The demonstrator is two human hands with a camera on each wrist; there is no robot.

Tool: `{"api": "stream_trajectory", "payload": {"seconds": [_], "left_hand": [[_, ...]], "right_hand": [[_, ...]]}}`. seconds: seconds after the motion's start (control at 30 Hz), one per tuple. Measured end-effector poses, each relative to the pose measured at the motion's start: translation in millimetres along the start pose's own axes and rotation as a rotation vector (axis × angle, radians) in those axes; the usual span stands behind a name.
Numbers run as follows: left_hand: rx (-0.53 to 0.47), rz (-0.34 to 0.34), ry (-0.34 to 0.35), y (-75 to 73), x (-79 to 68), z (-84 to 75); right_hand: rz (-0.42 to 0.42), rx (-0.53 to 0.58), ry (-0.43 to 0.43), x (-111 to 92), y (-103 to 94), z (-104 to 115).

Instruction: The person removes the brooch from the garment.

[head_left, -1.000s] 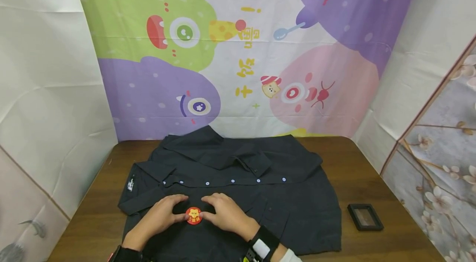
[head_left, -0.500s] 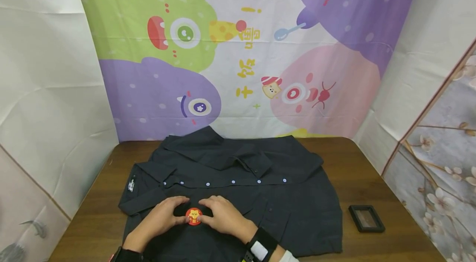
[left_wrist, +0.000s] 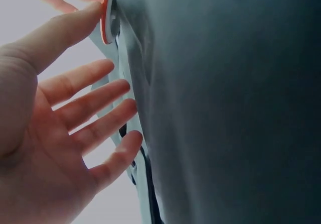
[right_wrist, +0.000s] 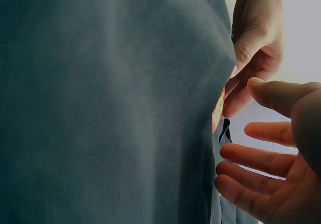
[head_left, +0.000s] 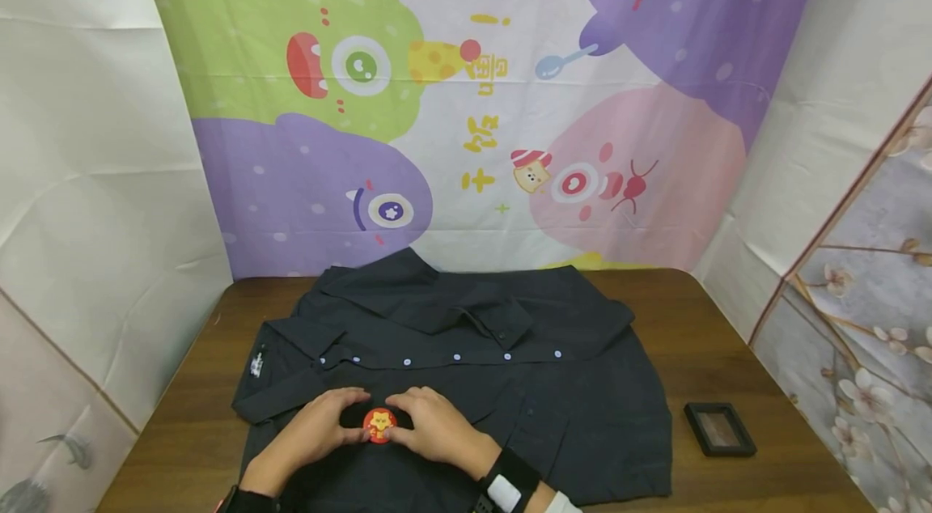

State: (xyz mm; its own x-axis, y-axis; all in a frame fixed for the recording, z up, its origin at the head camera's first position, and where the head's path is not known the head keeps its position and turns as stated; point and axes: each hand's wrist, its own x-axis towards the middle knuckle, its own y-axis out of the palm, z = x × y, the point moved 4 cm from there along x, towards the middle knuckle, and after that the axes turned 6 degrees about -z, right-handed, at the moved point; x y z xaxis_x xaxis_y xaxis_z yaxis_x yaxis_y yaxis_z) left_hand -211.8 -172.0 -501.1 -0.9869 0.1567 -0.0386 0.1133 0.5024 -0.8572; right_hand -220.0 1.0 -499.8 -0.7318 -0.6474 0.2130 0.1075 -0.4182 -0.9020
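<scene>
A round red pin badge (head_left: 379, 417) with a yellow cartoon figure sits on the front of a black shirt (head_left: 466, 392). My left hand (head_left: 324, 422) lies to its left, thumb tip at the badge's edge. From the other side, my right hand (head_left: 440, 426) has its thumb over the lower right of the badge. The fingers of both hands are spread and fairly straight. Seen edge-on in the left wrist view, the badge (left_wrist: 106, 15) has a grey backing and stands against the cloth, my left thumb touching its rim.
The shirt is spread over a brown wooden table (head_left: 182, 408), its white buttons (head_left: 456, 357) in a row beyond my hands. A small black frame (head_left: 719, 429) lies on the table to the right. A cartoon-printed cloth (head_left: 466, 92) hangs behind.
My right hand has shifted slightly to the left, its fingertips now nearer those of my left hand and its thumb further over the badge. My left hand has hardly moved.
</scene>
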Motion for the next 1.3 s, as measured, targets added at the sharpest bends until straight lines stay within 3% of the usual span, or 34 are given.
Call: {"api": "stream_trajectory", "payload": {"seconds": [1.3], "left_hand": [[0.024, 0.068, -0.007, 3.2, -1.6, 2.7]], "right_hand": [[0.073, -0.024, -0.009, 6.9, 14.3, 9.9]]}}
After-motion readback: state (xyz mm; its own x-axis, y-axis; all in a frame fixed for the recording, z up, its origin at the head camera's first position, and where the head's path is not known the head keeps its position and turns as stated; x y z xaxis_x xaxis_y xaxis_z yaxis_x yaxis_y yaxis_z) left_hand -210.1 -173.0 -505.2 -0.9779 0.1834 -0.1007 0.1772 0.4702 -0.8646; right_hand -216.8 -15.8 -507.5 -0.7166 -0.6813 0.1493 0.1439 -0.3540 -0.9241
